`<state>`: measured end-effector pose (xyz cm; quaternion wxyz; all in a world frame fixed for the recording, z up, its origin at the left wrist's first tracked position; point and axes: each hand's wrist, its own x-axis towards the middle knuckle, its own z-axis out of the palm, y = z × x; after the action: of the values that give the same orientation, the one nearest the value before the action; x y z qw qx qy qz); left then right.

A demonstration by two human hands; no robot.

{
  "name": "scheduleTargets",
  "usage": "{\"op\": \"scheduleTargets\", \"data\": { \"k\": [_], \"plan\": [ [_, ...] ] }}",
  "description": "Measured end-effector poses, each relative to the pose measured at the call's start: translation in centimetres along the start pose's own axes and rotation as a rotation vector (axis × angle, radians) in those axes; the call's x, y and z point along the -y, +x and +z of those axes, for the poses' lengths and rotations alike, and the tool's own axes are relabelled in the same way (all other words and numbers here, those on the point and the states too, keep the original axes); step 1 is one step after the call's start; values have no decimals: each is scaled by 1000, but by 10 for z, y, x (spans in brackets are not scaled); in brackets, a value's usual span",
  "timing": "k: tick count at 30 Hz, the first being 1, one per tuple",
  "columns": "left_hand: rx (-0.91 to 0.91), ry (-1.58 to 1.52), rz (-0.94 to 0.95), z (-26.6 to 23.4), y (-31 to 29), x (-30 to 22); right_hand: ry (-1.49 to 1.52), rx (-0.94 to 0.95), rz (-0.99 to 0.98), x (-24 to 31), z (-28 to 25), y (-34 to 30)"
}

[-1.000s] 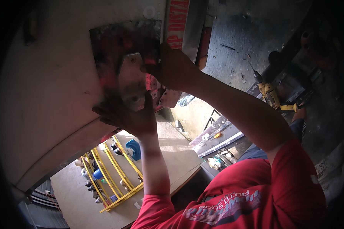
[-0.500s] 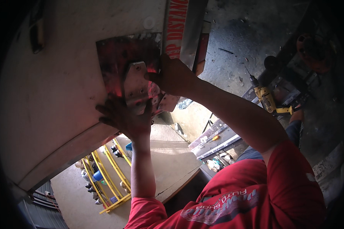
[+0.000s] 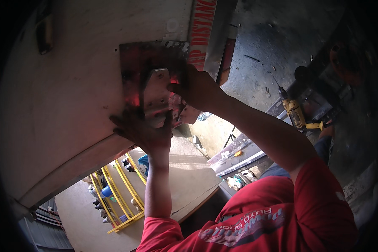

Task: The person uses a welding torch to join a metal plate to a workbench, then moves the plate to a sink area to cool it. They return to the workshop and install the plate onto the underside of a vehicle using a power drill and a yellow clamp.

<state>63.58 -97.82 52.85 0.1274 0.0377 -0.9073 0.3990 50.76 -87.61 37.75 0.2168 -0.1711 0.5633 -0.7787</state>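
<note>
Your left hand (image 3: pixel 148 136) is spread, thumb and fingers apart, at the near end of the metal plate (image 3: pixel 156 90), which sits in front of the dark patch (image 3: pixel 132 56) on the pale panel (image 3: pixel 71 92). Your right hand (image 3: pixel 199 89) curls at the plate's right side; whether it pinches anything, I cannot tell. A yellow drill (image 3: pixel 296 112) lies well to the right.
</note>
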Motion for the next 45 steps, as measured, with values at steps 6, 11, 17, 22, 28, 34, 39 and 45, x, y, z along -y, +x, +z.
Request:
{"op": "scheduleTargets", "data": {
  "k": [6, 11, 17, 22, 28, 34, 39, 45],
  "plan": [
    [-27, -63, -48, 2, -3, -2, -3, 33, 48, 10, -5, 0],
    [12, -26, -72, 4, -2, -1, -46, 4, 33, 10, -5, 3],
    [-22, 10, -35, 10, -4, -1, -94, -19, -59, 2, -6, 7],
    [6, 78, -21, 11, -7, -3, -178, -82, -170, 1, -5, 8],
    [-2, 153, 15, 21, -5, -2, -148, -175, -425, -14, 8, 18],
    [-39, 148, 66, 25, -10, 6, -5, 36, -39, 12, -20, 5],
    [-51, 155, 63, 24, -10, 8, 4, 56, 29, 17, -20, 7],
    [-68, 159, 66, 27, -5, 0, -7, 3, -73, 12, -14, 9]
  ]
}}
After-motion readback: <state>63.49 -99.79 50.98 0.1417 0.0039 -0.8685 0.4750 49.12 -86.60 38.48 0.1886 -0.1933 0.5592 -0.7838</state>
